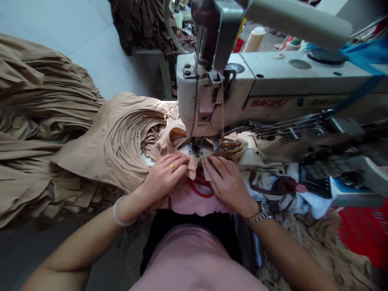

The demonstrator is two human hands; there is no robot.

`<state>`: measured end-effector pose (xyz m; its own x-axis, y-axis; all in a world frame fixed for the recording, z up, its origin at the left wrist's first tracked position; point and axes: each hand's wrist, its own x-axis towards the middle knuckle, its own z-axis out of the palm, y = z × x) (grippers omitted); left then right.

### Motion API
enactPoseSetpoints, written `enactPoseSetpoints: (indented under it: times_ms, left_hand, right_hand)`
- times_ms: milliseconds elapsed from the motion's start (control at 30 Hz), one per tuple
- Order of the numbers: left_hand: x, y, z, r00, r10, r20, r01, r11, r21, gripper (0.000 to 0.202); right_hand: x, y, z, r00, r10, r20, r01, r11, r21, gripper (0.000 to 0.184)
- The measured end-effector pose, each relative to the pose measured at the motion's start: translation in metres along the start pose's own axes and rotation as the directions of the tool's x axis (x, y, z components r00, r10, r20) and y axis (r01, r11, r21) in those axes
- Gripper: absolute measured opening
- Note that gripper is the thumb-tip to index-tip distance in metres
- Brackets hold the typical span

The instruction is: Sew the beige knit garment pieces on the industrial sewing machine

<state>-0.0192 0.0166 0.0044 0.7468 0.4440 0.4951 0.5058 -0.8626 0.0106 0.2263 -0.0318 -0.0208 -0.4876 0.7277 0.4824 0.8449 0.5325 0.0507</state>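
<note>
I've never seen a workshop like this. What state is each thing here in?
Beige fabric piece: folded, between both hands.
Left hand with gold ring: fingers curled on the fabric.
Right hand with wristwatch: fingers spread on the fabric.
White BAOYU sewing machine: running or not, cannot tell.
Heap of beige layered fabric: piled left of the machine.

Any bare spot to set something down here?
Pale grey surface shows between the tan fabric stack and dark brown garment pile; dark grey surface lies below the stack. Crowded under the white sewing machine, where left hand and right hand hold beige fabric.
</note>
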Motion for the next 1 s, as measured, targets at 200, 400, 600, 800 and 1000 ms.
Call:
enactPoseSetpoints:
  times_ms: [200, 400, 600, 800, 1000]
  left_hand:
    - [0.004, 0.01, 0.005, 0.989, -0.107, 0.106, 0.083, 0.975, 0.207, 0.039]
    - [0.007, 0.019, 0.003, 0.982, -0.157, 0.109, 0.132, 0.97, 0.202, 0.038]
    - [0.006, 0.023, 0.009, 0.983, -0.174, 0.065, 0.156, 0.964, 0.213, 0.035]
    - [0.005, 0.023, 0.013, 0.977, -0.187, 0.101, 0.167, 0.969, 0.184, 0.038]
    - [0.002, 0.021, 0.013, 0.981, -0.16, 0.109, 0.137, 0.972, 0.189, 0.04]
  right_hand:
    - [0.007, 0.0, 0.001, 0.999, -0.033, -0.009, 0.033, 0.999, 0.028, 0.043]
    - [0.021, -0.013, 0.0, 0.973, 0.19, -0.133, -0.141, 0.941, 0.309, 0.036]
    - [0.02, -0.028, 0.003, 0.992, 0.128, -0.014, -0.125, 0.985, 0.119, 0.042]
    - [0.021, -0.029, 0.001, 0.994, 0.108, 0.028, -0.108, 0.994, 0.022, 0.043]
    - [0.025, -0.03, -0.001, 0.995, 0.092, 0.034, -0.091, 0.995, -0.028, 0.041]
